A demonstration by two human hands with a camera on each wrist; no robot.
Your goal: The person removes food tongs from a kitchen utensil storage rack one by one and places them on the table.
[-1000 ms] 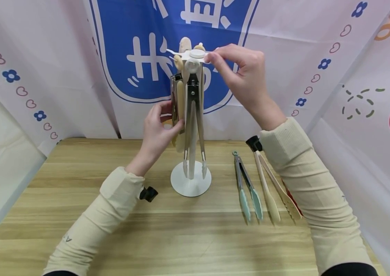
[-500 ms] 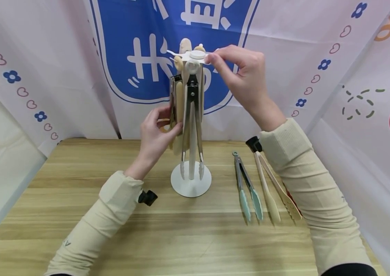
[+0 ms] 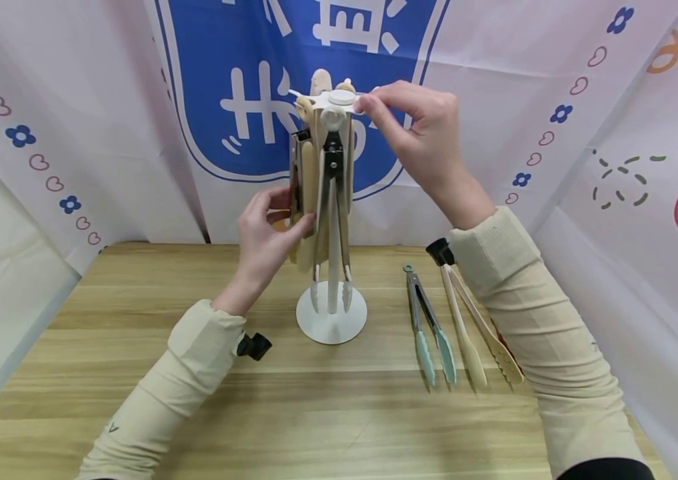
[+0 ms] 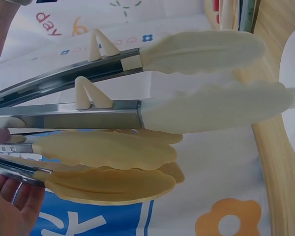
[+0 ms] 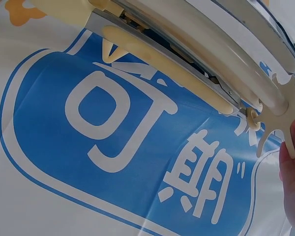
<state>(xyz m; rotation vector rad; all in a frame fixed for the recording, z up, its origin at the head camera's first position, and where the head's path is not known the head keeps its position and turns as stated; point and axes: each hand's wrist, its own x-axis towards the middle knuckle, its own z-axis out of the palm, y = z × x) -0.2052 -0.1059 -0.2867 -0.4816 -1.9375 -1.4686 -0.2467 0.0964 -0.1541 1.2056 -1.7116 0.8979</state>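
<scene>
A white utensil stand [image 3: 333,328] stands upright on the table, with several tongs hanging from its hooked top plate [image 3: 341,98]. My left hand [image 3: 263,230] grips hanging tongs with yellow tips [image 4: 110,187] between thumb and fingers, at the stand's left side. In the left wrist view, tongs with translucent whitish tips [image 4: 211,110] hang beside them. In the head view, black-topped metal tongs [image 3: 333,157] hang at the front. My right hand [image 3: 419,123] pinches the right edge of the top plate. Where the yellow-tipped tongs meet their hook is partly hidden.
Right of the stand, tongs with mint-green tips [image 3: 435,353] lie on the wooden table [image 3: 195,393]. Next to them are cream tongs [image 3: 471,347]; a red item is mostly hidden by the right sleeve. A printed cloth [image 3: 243,40] hangs behind.
My left hand has shifted slightly left and down with the tongs it grips. The front tongs' tips have swung slightly left. My right hand has stayed on the top plate.
</scene>
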